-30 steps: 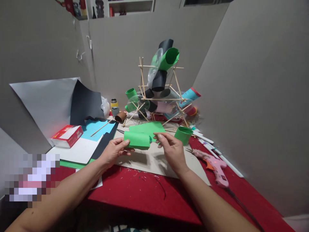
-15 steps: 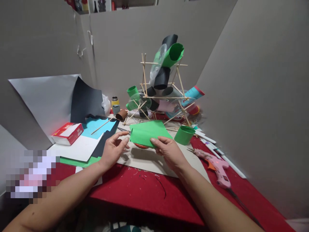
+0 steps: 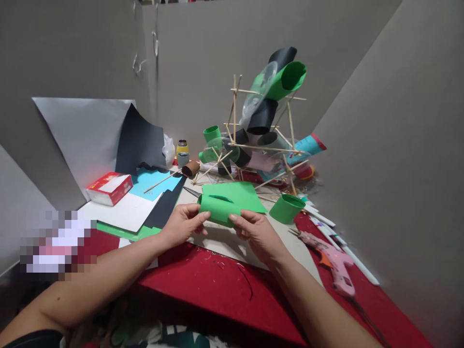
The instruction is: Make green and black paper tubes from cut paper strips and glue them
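Observation:
Between my two hands a green paper piece is curled into a tube lying sideways. My left hand pinches its left end between thumb and fingers. At the right end my right hand grips it the same way. Behind it a flat green sheet lies on the pale board. The dark tip of a pointed tool sticks out left of the curled paper; the rest is mostly hidden. A finished-looking green paper ring stands to the right.
A pink glue gun rests on the red cloth at right, near white sticks. A wooden stick frame carrying black and green paper tubes stands at the back. A red box and coloured paper sheets lie left.
The green paper was nearly flat in my right hand and is now curled into a tube. My left hand has closed on its left end. The camera view has shifted left.

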Motion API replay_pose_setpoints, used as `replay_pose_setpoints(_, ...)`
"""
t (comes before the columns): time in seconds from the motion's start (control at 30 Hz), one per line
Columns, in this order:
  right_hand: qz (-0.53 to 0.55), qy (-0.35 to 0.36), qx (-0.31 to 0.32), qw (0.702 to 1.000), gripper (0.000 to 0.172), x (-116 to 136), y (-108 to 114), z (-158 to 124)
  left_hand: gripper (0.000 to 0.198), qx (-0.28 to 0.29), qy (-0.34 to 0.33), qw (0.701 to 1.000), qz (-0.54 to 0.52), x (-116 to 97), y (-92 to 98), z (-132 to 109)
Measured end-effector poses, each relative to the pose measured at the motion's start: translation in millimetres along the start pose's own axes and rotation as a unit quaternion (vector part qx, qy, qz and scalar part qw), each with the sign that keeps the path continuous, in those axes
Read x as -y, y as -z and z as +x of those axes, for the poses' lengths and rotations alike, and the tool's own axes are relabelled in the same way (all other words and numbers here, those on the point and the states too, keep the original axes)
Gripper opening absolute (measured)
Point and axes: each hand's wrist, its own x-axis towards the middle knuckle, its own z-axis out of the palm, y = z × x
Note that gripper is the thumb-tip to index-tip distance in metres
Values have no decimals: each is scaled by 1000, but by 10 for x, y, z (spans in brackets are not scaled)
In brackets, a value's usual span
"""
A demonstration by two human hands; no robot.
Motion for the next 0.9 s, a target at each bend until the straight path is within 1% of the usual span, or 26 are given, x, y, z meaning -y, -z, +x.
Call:
replay_pose_setpoints(0.1,3,-13,15,1000,31,-41,10,-1,31,-18,-28,999,14,30,-17,-32)
replay_pose_setpoints(0.2,11,-31,22,999,32,-71,7,-1,29,-29,-89,993,68,42,-23,-71)
replay_pose_setpoints(0.3,19,-48,22,998,33,-79,-6,-1,32,-38,-174,970,163,34,-18,-108)
replay_pose_setpoints(0.4,24,-58,17,998,35,-81,-20,0,32,-33,-219,955,198,32,-8,-125)
replay_pose_setpoints(0.57,49,-75,13,996,38,-115,-13,-9,32,-50,-220,954,197,78,-16,-112)
replay_pose_setpoints(0.63,43,-85,8,995,37,-142,4,-18,34,-57,-224,953,196,95,-31,-113)
replay_pose_setpoints(0.67,37,-93,-3,995,37,-159,16,-18,36,-60,-228,952,196,102,-38,-115)
replay_pose_setpoints(0.77,32,-120,-49,991,36,-215,53,8,41,-40,-236,955,173,122,-39,-115)
replay_pose_setpoints(0.83,32,-135,-68,988,40,-241,65,32,44,-47,-232,959,157,131,-26,-114)
replay_pose_setpoints(0.9,13,-107,-67,992,39,-243,60,36,44,-42,-213,967,134,129,-15,-118)
